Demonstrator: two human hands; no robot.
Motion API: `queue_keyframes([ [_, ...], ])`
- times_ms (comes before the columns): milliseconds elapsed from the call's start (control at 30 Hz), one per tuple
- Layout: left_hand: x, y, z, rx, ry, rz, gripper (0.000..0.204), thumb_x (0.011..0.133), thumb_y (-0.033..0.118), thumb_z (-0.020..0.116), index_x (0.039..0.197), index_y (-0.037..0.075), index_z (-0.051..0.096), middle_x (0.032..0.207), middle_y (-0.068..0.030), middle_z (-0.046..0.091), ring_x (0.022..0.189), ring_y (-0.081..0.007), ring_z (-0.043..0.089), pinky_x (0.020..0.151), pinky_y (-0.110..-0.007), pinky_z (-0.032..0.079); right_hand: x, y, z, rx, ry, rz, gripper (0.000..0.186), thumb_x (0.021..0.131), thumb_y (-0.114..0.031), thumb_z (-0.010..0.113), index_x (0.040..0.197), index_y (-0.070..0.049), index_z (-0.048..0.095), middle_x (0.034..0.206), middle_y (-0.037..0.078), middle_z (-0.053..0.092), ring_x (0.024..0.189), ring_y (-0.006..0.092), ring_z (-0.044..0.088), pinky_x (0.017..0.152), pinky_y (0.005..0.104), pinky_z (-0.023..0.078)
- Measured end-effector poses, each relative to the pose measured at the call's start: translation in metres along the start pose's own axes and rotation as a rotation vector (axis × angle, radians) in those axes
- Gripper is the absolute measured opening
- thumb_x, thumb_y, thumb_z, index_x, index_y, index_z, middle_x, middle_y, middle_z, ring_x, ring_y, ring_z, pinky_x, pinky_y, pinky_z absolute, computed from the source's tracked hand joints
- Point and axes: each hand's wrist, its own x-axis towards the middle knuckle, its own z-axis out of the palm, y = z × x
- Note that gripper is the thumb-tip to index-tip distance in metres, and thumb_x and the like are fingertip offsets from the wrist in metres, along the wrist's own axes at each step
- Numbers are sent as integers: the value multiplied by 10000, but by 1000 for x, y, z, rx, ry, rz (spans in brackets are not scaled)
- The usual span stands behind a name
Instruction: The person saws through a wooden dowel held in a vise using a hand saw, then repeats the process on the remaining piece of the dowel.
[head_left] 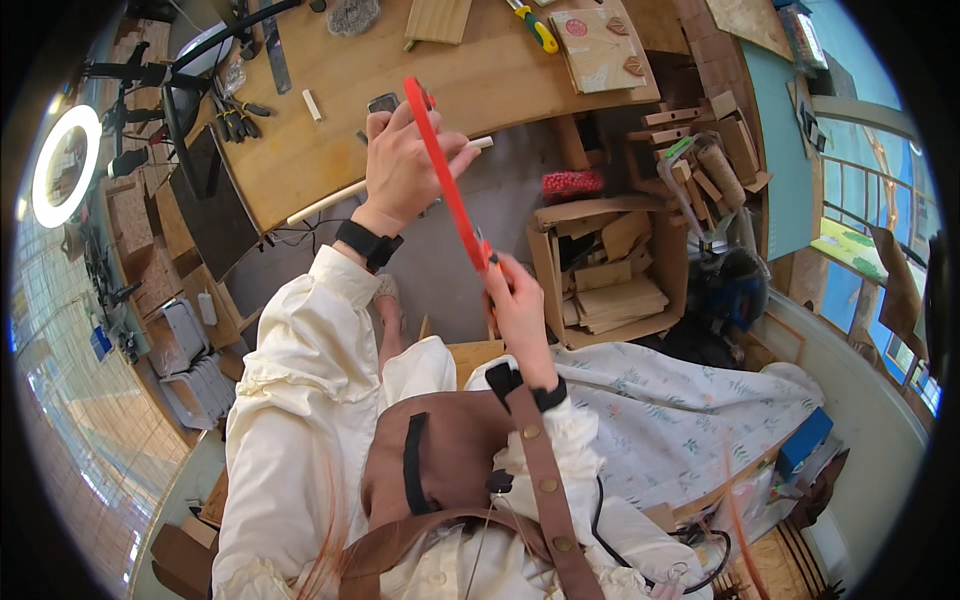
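My left hand is closed around a long, pale wooden dowel beside the workbench's front edge. The dowel slants up to the right, and its far end pokes out past my fingers. My right hand grips the handle end of a red-framed hacksaw. The saw's frame crosses over the fingers of my left hand, with its tip above the bench. I cannot make out the blade or whether it touches the dowel.
The wooden workbench bears pliers, a steel ruler, a small wood offcut and a yellow-green screwdriver. A cardboard box of wood scraps stands at the right. A ring light glows at the left.
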Motion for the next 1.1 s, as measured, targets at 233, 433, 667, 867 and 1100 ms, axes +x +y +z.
queue_keyframes([
  [233, 3, 0, 4, -20, 8, 2, 146, 709, 311, 789, 697, 193, 705, 633, 39, 502, 731, -176, 512, 750, -344, 331, 30, -18, 8, -31, -17, -82, 242, 955, -251, 591, 1044, -33, 648, 559, -35, 469, 473, 42, 437, 433, 248, 316],
  [433, 2, 0, 4, -12, 1, -6, 145, 703, 307, 794, 701, 187, 712, 632, 39, 537, 731, -179, 521, 757, -345, 339, 17, -4, 9, -11, 7, -43, 278, 953, -262, 600, 1102, -31, 646, 558, -22, 474, 471, 41, 422, 444, 243, 322],
  [667, 3, -2, -1, 57, -30, -2, 157, 716, 320, 795, 720, 179, 727, 645, 46, 572, 718, -182, 530, 740, -341, 355, -5, 16, -3, 20, -3, 8, 270, 948, -258, 606, 1096, -39, 660, 546, -19, 474, 482, 43, 432, 448, 242, 331],
  [867, 1, 0, 7, -19, -67, -28, 140, 724, 316, 789, 727, 189, 729, 652, 42, 579, 720, -180, 533, 783, -348, 351, 34, -25, 11, -56, 7, -146, 256, 944, -240, 606, 1089, -35, 657, 552, -16, 476, 487, 43, 437, 455, 245, 345],
  [1100, 2, 2, 2, 34, -44, 17, 141, 713, 307, 789, 723, 182, 726, 639, 34, 562, 689, -188, 508, 720, -334, 368, 25, -13, 10, -103, 26, -111, 258, 945, -254, 600, 1093, -50, 654, 555, 1, 486, 484, 57, 450, 456, 264, 355],
])
